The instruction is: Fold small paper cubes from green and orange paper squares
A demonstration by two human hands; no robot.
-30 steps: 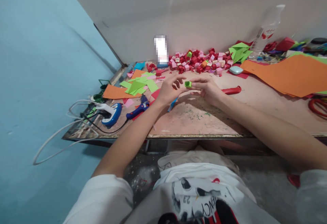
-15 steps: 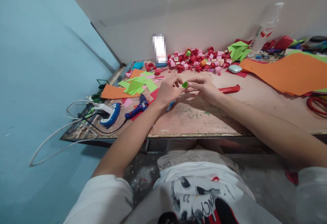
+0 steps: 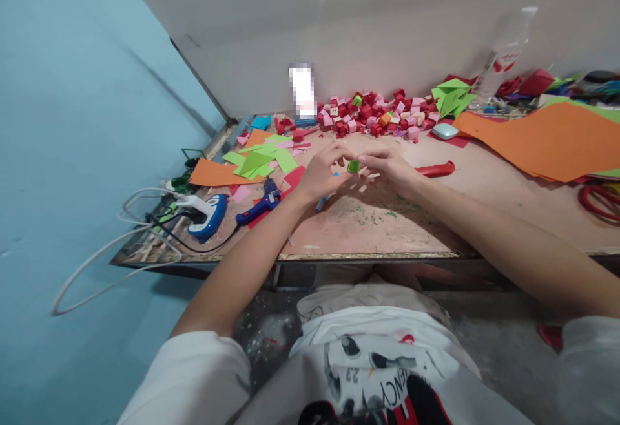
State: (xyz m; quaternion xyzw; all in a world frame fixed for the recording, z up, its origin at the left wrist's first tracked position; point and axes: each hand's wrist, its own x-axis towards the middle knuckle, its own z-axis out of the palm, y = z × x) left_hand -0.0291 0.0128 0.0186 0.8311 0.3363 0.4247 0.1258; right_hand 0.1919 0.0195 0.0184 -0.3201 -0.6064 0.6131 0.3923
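- table (image 3: 484, 218): crowded with paper scraps (image 3: 259, 161); a dropped piece could vanish among them.
- left hand (image 3: 322, 172) and right hand (image 3: 390, 166): both pinch the green paper piece (image 3: 353, 166) above the table; pressing hard could crush it.

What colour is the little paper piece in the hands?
Green: the little paper piece, seen in the head view.

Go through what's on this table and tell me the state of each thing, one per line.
Green paper cube: pinched between both hands.
Left hand: closed on the cube.
Right hand: closed on the cube.
Glue gun: lying flat, corded.
Folded cubes: piled by the wall.
Orange sheet: lying flat.
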